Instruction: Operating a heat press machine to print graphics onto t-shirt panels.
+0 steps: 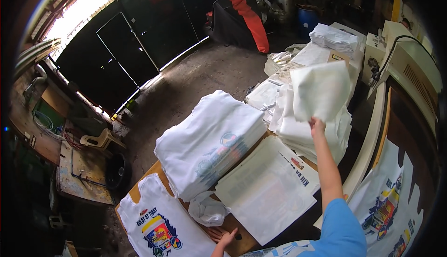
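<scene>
Printed shirt: lies face up at the lower left, neck end away from the person, its length running up and slightly left.
Folded shirt stack: sits beyond it and to the right, prints showing faintly on the top.
Crumpled cloth: is bunched in front of the stack, near the left hand.
Left hand: low, palm down on the bare wood of the table, fingers spread toward the left; the grip is loose and has hold of nothing.
Flat sheets: lie on the table between the two hands, with a print showing along the right side.
Sheet pile: spreads out unevenly beneath the raised sheet.
Right hand: at the end of an arm stretched well forward, the blue sleeve near the lower edge; its fingers are closed on the near edge of one sheet.
White sheet: is held up over the pile, its free end pointing away from the person; it looks nearly square, so I cannot tell its long axis.
Printed cloth: lies at the far right, beyond the right arm.
</scene>
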`<action>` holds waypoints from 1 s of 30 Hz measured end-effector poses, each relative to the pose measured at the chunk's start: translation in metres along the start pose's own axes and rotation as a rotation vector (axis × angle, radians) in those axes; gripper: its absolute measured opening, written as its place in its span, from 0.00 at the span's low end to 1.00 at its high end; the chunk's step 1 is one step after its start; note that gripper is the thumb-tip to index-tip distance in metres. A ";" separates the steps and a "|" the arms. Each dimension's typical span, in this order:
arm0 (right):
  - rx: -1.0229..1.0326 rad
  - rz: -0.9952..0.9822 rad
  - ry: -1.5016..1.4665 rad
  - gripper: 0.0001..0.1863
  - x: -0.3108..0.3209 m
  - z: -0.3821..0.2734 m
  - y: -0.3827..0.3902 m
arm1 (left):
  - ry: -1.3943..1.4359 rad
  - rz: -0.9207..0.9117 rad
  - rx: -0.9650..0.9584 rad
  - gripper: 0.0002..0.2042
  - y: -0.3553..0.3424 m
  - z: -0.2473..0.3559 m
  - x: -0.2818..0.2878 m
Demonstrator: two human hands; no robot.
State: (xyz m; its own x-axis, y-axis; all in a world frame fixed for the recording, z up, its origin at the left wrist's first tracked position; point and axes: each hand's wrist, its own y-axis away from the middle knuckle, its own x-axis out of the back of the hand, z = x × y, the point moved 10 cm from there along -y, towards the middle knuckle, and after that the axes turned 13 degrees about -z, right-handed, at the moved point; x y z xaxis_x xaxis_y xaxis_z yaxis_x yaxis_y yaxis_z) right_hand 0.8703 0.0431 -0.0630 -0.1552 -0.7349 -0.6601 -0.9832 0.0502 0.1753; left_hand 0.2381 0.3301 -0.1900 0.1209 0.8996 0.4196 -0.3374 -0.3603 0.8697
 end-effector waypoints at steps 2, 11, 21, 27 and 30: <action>-0.154 0.161 0.026 0.09 0.040 0.049 0.006 | 0.015 -0.051 0.006 0.63 0.011 0.008 0.002; -0.320 0.392 0.089 0.20 0.055 0.112 0.042 | 0.021 -0.075 -0.004 0.58 -0.004 -0.016 -0.006; -0.416 -0.074 0.406 0.09 0.027 0.098 0.181 | -0.006 -0.170 -0.173 0.49 -0.001 -0.007 -0.012; -0.486 -0.513 0.614 0.07 0.016 0.065 0.384 | 0.030 -0.347 -0.302 0.47 -0.014 0.017 -0.023; -0.659 -0.616 0.662 0.08 0.046 0.061 0.487 | -0.278 -0.104 -0.202 0.46 -0.014 0.023 -0.013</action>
State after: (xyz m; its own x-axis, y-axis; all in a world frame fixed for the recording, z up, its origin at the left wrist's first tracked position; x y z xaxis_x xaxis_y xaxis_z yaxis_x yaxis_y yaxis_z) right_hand 0.3783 0.0748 -0.0524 0.6153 -0.7356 -0.2834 -0.6013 -0.6704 0.4348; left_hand 0.2629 0.3176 -0.2018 0.4037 0.8175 0.4106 -0.4846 -0.1896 0.8539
